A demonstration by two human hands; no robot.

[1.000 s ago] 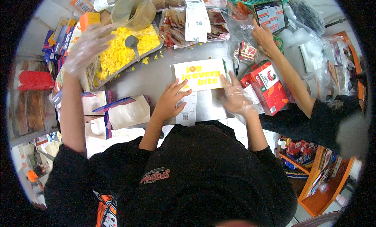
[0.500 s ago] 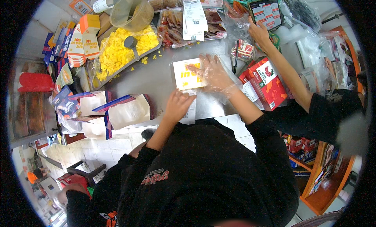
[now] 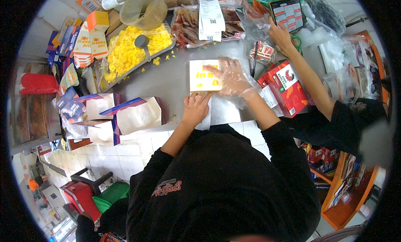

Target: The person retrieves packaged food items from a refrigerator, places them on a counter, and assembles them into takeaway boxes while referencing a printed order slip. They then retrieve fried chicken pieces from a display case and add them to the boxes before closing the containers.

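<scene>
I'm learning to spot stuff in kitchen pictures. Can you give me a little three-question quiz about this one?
1. True or false: the right hand wears a clear plastic glove.
2. What does the right hand press on? A) the tray of yellow food B) the white paper sheet with yellow and orange print C) the red carton
3. Fill in: the bare left hand rests on the metal counter, just below the printed ____.

Key: 1 true; 2 B; 3 sheet.
</scene>
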